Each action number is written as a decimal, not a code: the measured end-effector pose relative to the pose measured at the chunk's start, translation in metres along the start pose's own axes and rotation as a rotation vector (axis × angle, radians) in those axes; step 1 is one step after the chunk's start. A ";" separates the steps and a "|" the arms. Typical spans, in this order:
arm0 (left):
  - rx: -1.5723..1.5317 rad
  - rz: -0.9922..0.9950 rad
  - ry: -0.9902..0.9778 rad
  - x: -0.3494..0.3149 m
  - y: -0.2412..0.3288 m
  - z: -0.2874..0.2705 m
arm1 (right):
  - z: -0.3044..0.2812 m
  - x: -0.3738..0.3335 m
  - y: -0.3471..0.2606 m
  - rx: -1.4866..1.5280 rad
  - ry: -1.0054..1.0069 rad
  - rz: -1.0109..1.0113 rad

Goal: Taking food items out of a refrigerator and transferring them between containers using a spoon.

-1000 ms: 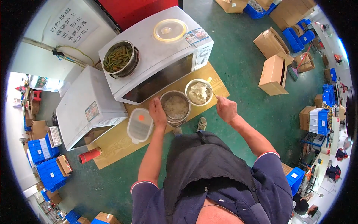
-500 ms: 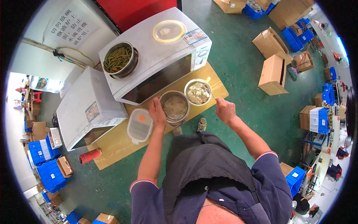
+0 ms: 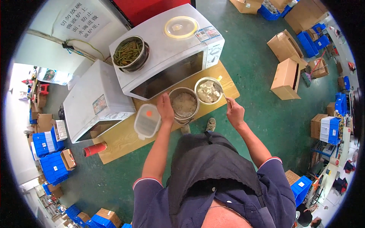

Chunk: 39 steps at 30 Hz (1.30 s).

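Observation:
My right hand (image 3: pixel 235 113) is closed round the handle of a metal spoon (image 3: pixel 219 88), whose head dips into a white-rimmed bowl of pale, chunky food (image 3: pixel 208 92). The bowl stands near the right end of the wooden table. Beside it on the left is a round metal pot (image 3: pixel 198 107) of what looks like cooked rice. My left hand (image 3: pixel 165 109) lies along the pot's left side, fingers stretched out and touching it. A clear plastic lid or box with an orange spot (image 3: pixel 147 123) sits left of that hand.
Behind stand two white microwaves (image 3: pixel 167 45) (image 3: pixel 87 102). On the larger are a metal pot of green beans (image 3: pixel 145 57) and a round yellow-rimmed lid (image 3: pixel 181 27). A red cylinder (image 3: pixel 95 149) lies at the table's left end. Cardboard boxes (image 3: pixel 286 78) stand on the green floor.
The whole view has shifted a little to the right. The spoon's head now shows at the right side of the bowl. My left hand's fingers have straightened along the pot.

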<state>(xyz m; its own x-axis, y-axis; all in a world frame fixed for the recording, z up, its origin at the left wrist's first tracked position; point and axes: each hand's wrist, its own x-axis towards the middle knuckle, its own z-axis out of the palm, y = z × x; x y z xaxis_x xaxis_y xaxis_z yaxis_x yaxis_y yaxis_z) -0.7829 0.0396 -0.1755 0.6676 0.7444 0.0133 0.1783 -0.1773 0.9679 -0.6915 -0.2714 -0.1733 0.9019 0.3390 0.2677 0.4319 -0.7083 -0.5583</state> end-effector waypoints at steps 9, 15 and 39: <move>-0.005 0.041 0.007 -0.001 0.002 0.001 | -0.007 0.000 -0.011 0.201 0.001 0.102; 0.052 0.016 0.019 0.001 -0.005 0.000 | -0.001 0.005 -0.008 0.137 0.037 -0.056; -0.084 -0.021 0.054 -0.003 0.003 0.005 | -0.013 0.020 0.004 0.516 -0.079 0.127</move>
<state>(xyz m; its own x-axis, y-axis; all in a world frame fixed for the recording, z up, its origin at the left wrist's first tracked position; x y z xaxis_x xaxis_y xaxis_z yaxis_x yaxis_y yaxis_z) -0.7803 0.0336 -0.1741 0.6240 0.7814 0.0046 0.1289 -0.1088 0.9857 -0.6718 -0.2759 -0.1604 0.9359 0.3298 0.1242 0.2455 -0.3571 -0.9012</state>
